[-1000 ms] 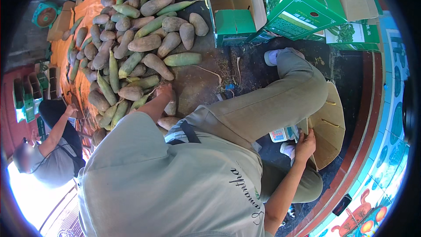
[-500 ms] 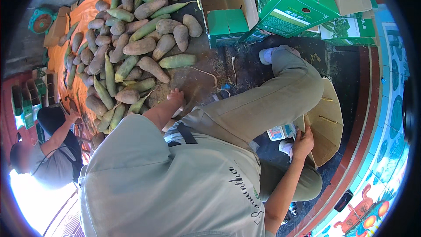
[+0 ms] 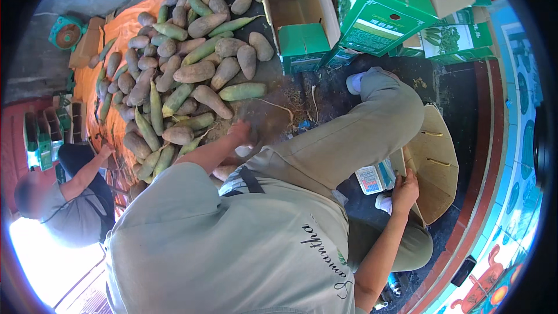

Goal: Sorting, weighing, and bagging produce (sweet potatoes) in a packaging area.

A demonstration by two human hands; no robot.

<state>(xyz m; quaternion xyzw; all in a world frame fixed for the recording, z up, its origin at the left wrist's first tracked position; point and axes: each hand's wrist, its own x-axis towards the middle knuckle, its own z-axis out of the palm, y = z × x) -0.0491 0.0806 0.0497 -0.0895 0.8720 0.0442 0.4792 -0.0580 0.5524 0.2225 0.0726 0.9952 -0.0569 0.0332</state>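
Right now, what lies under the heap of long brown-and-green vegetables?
Orange sheeting shows along the left, dark, dirty floor at right; the vegetables cover the rest.

Worn by the person: shirt (image 3: 244, 250), pale grey-green, loose and plain across the back, with soft folds. Left sleeve (image 3: 174, 197) wide, same cloth, its opening ending above the bare forearm. Near the right side, dark script lettering (image 3: 322, 256) runs slantwise, with a small green mark (image 3: 341, 257) beside it. At the far edge of the shirt, a dark band (image 3: 251, 179) lies next to a patch of striped cloth (image 3: 231, 185), bluish and white. Trousers (image 3: 354, 131) grey-brown, full in the leg, creased; the near leg looks darker, more olive. Shoes: far one (image 3: 354, 84) whitish, near one (image 3: 383, 202) also whitish, partly hidden. Left hand (image 3: 241, 132) bare, motion-blurred; right hand (image 3: 406, 191) bare.
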